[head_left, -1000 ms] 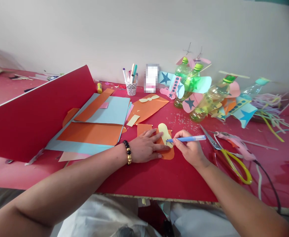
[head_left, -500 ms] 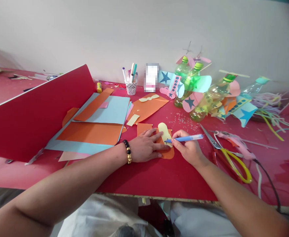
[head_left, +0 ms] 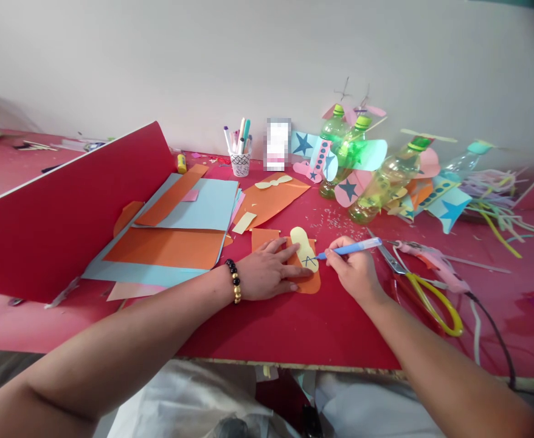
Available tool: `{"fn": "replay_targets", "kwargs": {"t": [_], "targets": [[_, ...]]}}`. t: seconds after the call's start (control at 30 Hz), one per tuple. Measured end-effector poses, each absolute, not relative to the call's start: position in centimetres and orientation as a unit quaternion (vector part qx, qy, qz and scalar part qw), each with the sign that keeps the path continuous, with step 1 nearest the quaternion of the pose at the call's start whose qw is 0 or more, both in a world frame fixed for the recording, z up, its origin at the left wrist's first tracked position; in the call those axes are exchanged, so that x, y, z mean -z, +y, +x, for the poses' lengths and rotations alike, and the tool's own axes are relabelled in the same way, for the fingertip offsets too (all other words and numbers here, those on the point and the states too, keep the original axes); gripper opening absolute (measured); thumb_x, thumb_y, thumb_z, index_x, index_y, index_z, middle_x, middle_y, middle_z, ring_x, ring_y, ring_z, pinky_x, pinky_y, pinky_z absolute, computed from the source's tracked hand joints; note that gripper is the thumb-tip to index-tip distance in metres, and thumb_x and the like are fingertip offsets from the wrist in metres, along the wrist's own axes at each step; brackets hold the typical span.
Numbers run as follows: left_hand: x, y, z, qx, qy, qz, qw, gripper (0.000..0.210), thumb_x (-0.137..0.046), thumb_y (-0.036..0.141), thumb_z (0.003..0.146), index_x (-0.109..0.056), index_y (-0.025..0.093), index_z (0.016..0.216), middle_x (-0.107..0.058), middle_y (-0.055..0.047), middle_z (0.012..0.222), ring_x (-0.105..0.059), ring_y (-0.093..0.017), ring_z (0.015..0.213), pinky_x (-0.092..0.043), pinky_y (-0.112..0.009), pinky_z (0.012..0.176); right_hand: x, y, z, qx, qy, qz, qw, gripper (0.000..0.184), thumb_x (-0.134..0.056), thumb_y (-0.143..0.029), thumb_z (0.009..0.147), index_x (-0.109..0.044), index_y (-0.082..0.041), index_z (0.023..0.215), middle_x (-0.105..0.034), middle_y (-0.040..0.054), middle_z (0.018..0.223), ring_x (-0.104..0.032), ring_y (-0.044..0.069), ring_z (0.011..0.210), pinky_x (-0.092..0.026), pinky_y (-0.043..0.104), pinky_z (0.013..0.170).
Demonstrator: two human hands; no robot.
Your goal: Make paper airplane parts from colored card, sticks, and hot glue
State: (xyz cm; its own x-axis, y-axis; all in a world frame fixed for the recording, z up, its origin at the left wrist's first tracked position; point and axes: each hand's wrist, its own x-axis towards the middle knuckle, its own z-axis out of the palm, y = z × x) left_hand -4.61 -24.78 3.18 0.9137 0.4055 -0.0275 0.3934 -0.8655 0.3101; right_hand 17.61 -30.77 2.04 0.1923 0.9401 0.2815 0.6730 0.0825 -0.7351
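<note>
My left hand [head_left: 267, 269] lies flat with fingers spread, pressing on a pale yellow paper cutout [head_left: 301, 242] and the orange paper [head_left: 310, 285] beneath it. Blue lines forming part of a star show on the cutout's lower end. Between the fingers of my right hand [head_left: 353, 267] is a blue marker [head_left: 353, 247], its tip at the right edge of the star lines. Another piece of orange paper [head_left: 264, 237] sits just beyond my left hand, partly covered by it.
Scissors with yellow handles [head_left: 435, 304] and a pink glue gun [head_left: 435, 264] lie to the right. Behind them stand decorated plastic bottles [head_left: 367, 182]. A cup of markers [head_left: 240, 164] is at the back, stacked paper [head_left: 171, 246] at left, beside an upright red board [head_left: 79, 213].
The marker has moved right across the cutout, with more blue star lines now visible under it. My left hand stays in place on the paper.
</note>
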Motion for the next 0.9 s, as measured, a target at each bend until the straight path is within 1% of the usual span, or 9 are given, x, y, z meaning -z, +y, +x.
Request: {"fn": "replay_targets", "kwargs": {"t": [0.37, 0.6, 0.77, 0.9], "targets": [[-2.99, -24.68, -4.70, -0.029, 0.203, 0.966, 0.159, 0.045, -0.036, 0.052, 0.092, -0.043, 0.042, 0.134, -0.021, -0.003, 0.153, -0.014, -0.037, 0.138, -0.019, -0.056, 0.108, -2.06, -30.77, 17.64, -0.161, -0.611, -0.657, 0.411, 0.014, -0.055, -0.031, 0.081, -0.051, -0.022, 0.072, -0.057, -0.0021, 0.057, -0.052, 0.014, 0.053, -0.038, 0.025, 0.052], [-3.08, -24.75, -4.69, -0.028, 0.204, 0.966, 0.154, 0.044, -0.037, 0.053, 0.091, -0.044, 0.042, 0.134, -0.016, 0.000, 0.155, -0.014, -0.036, 0.138, -0.018, -0.055, 0.109, -2.16, -30.76, 17.54, -0.159, -0.615, -0.655, 0.408, 0.015, -0.055, -0.032, 0.082, -0.050, -0.022, 0.071, -0.056, -0.0022, 0.058, -0.051, 0.014, 0.052, -0.037, 0.025, 0.052], [-3.07, -24.70, -4.68, -0.023, 0.197, 0.968, 0.153, 0.045, -0.035, 0.052, 0.092, -0.043, 0.041, 0.135, -0.022, -0.001, 0.153, -0.015, -0.035, 0.138, -0.019, -0.056, 0.109, -1.99, -30.72, 17.64, -0.157, -0.614, -0.659, 0.406, 0.015, -0.055, -0.032, 0.082, -0.051, -0.022, 0.072, -0.057, -0.0017, 0.058, -0.051, 0.014, 0.052, -0.037, 0.026, 0.051], [-3.09, -24.69, -4.72, -0.026, 0.199, 0.967, 0.154, 0.045, -0.036, 0.052, 0.092, -0.043, 0.040, 0.135, -0.023, -0.001, 0.153, -0.015, -0.035, 0.138, -0.019, -0.056, 0.109, -2.07, -30.80, 17.66, -0.156, -0.610, -0.655, 0.417, 0.015, -0.055, -0.032, 0.082, -0.051, -0.022, 0.072, -0.056, -0.0017, 0.058, -0.051, 0.015, 0.053, -0.038, 0.026, 0.052]]}}
